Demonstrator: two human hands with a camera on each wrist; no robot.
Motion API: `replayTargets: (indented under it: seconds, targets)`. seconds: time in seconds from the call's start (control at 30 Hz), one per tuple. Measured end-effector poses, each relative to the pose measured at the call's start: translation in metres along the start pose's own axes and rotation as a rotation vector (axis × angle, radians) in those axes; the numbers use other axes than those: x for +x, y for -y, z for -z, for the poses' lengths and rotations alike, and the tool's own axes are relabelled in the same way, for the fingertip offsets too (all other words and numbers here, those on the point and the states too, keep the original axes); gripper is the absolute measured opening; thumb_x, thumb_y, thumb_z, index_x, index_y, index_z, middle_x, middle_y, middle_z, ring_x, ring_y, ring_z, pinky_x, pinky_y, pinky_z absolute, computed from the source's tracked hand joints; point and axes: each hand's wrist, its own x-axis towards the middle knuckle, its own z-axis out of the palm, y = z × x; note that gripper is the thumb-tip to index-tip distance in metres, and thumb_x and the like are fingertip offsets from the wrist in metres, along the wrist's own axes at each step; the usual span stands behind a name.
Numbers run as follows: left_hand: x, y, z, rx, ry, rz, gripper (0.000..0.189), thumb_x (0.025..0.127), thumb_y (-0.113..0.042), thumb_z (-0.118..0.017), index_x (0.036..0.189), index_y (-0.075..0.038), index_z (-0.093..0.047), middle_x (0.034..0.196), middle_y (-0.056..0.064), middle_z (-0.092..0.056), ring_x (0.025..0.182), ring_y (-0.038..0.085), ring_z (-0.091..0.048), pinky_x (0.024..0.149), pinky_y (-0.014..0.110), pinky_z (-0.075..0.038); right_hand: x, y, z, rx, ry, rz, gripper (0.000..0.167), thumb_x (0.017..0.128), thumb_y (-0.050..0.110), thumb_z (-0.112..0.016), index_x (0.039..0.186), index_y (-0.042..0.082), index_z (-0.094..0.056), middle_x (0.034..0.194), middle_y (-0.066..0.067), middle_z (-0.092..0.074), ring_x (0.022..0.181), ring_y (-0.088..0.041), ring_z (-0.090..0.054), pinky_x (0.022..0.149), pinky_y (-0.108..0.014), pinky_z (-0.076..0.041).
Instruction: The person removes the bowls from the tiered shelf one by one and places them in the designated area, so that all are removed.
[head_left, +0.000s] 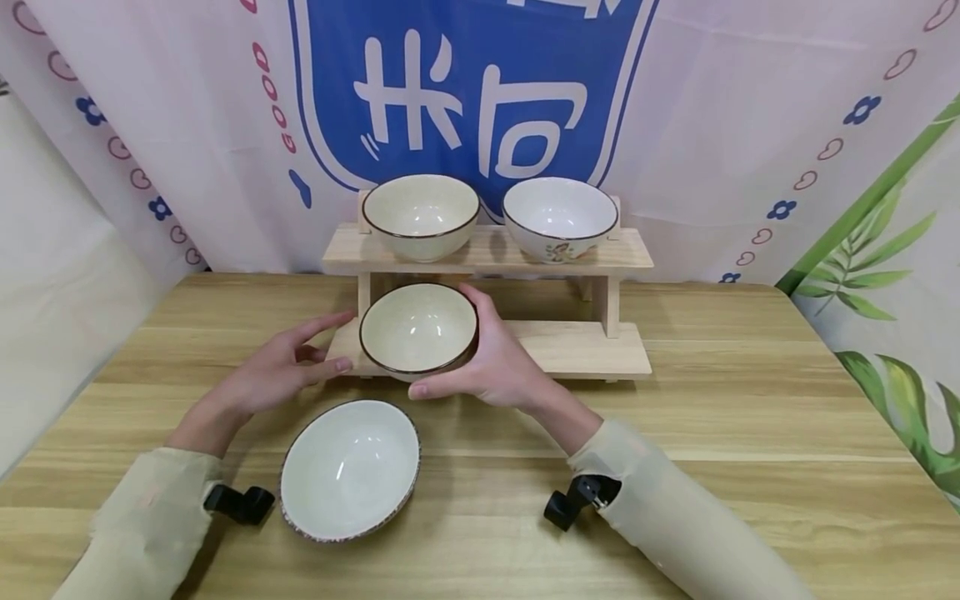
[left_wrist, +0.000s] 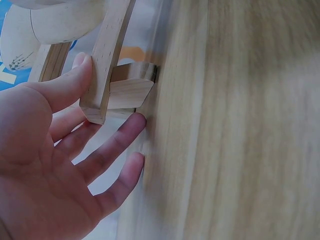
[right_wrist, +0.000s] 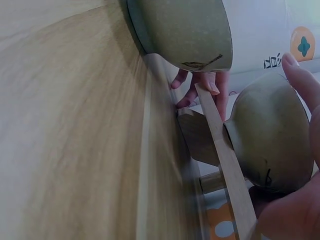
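While the head view takes in the whole setting, from the white backdrop curtain (head_left: 712,108) with its blue shield to the wood-grain table (head_left: 675,500), each wrist view closes in on one part of the two-tier wooden rack (head_left: 577,346) standing toward the table's far side. On the table before the rack lies the largest bowl (head_left: 348,467), white inside, its dark speckled edge clear only from the head. The upper shelf bears a cream bowl (head_left: 420,217) at left and a white floral bowl (head_left: 560,221) at right. On the left part of the lower shelf sits the brown-rimmed cream bowl (head_left: 418,329); the right wrist view, looking along the shelf, shows its base meeting the board, which the head view hides. The right hand (head_left: 498,358) grasps this bowl, thumb low at the front and fingers behind its right side. The left hand (head_left: 285,367) is at the lower shelf's left end; its own wrist view shows the thumb on one side of the board and two fingers around the other, lightly pinching it, with the last two fingers extended free. That same view reveals an angled foot block (left_wrist: 131,92) under the shelf. Smallest of all, a dark painted mark (right_wrist: 268,175) on the grasped bowl's outer wall appears from the right wrist.
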Motion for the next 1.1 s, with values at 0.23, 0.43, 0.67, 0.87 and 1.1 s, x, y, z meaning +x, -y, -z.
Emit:
replayTargets:
  seconds: [0.23, 0.43, 0.67, 0.87, 1.1]
  targets:
    - [0.001, 0.000, 0.001, -0.001, -0.004, 0.001, 0.079, 0.105, -0.037, -0.071, 0.172, -0.025, -0.029, 0.164, 0.022, -0.046, 0.126, 0.037, -0.065, 0.088, 0.036, -0.052, 0.002, 0.000, -0.002, -0.003, -0.001, 0.011, 0.136, 0.067, 0.013, -0.104, 0.169, 0.020, -0.016, 0.157, -0.003, -0.048, 0.141, -0.024, -0.056, 0.125, -0.048, -0.036]
    - [0.001, 0.000, 0.001, -0.002, -0.001, -0.004, 0.079, 0.105, -0.037, -0.071, 0.172, -0.025, -0.029, 0.157, 0.023, -0.054, 0.127, 0.036, -0.067, 0.090, 0.036, -0.052, 0.002, 0.000, -0.003, -0.004, -0.008, 0.011, 0.137, 0.066, 0.013, -0.105, 0.169, 0.019, -0.016, 0.156, -0.002, -0.049, 0.141, -0.022, -0.056, 0.125, -0.044, -0.037]
    - [0.000, -0.001, 0.001, -0.005, -0.001, 0.002, 0.079, 0.105, -0.038, -0.071, 0.172, -0.026, -0.029, 0.161, 0.022, -0.050, 0.128, 0.037, -0.066, 0.090, 0.036, -0.051, 0.003, 0.000, -0.007, 0.012, -0.022, 0.011, 0.138, 0.065, 0.011, -0.105, 0.169, 0.019, -0.015, 0.155, 0.000, -0.050, 0.140, -0.022, -0.056, 0.125, -0.044, -0.038]
    - [0.000, -0.001, 0.000, -0.012, -0.002, 0.011, 0.079, 0.105, -0.038, -0.071, 0.172, -0.026, -0.029, 0.160, 0.022, -0.051, 0.128, 0.037, -0.065, 0.088, 0.036, -0.052, 0.005, 0.000, -0.010, 0.020, -0.041, 0.016, 0.139, 0.063, 0.010, -0.105, 0.169, 0.018, -0.015, 0.156, -0.002, -0.049, 0.140, -0.023, -0.056, 0.123, -0.045, -0.040]
    - [0.000, -0.002, 0.001, -0.008, -0.001, 0.016, 0.079, 0.105, -0.040, -0.071, 0.171, -0.027, -0.029, 0.156, 0.022, -0.056, 0.128, 0.036, -0.065, 0.089, 0.037, -0.052, 0.005, 0.000, -0.013, 0.017, -0.070, 0.011, 0.142, 0.062, 0.010, -0.106, 0.170, 0.014, -0.014, 0.155, -0.002, -0.050, 0.138, -0.023, -0.058, 0.121, -0.045, -0.042]
